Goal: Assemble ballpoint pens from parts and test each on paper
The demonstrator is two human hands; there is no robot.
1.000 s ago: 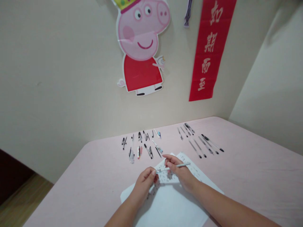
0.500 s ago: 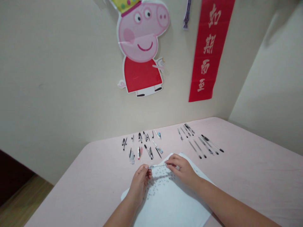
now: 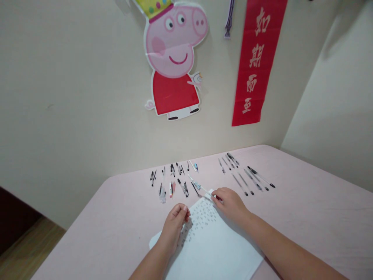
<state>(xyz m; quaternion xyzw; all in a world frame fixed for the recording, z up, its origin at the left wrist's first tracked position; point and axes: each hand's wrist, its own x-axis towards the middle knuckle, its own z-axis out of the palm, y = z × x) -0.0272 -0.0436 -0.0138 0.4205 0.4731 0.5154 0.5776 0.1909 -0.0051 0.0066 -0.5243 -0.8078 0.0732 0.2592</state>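
1. The white pen (image 3: 206,191) is slim, with a pale barrel. It slants up and to the left from the right hand (image 3: 231,202), over the far corner of the sheet of paper (image 3: 215,249). Its far end lies just beside the nearest loose pen parts (image 3: 175,181). Whether it touches the tabletop (image 3: 305,217) cannot be told.
2. The sheet is white, and its far half is covered with small dark scribbles.
3. Counts:
   - One white pen is in hand.
   - One sheet shows.
   - About nine whole dark pens (image 3: 250,179) lie in two loose rows on the right of the pink tabletop.
   - On the left there are well over a dozen short pen parts. They are black, clear, red and blue, and too small to count exactly.
4. On the wall hang one Peppa Pig cutout (image 3: 175,58), one red banner (image 3: 256,62) with gold characters, and one purple tassel (image 3: 229,19).
5. The right forearm comes in from the lower right and lies across the sheet, with the hand palm down. Its fingers (image 3: 217,194) pinch the near end of the white pen.
6. The left hand (image 3: 175,221) rests at the sheet's left edge, with the wrist coming up from below. Its fingers (image 3: 183,212) are curled in against the thumb, and I cannot tell whether they hold anything small.
7. The two hands are apart, with the scribbled part of the sheet between them.
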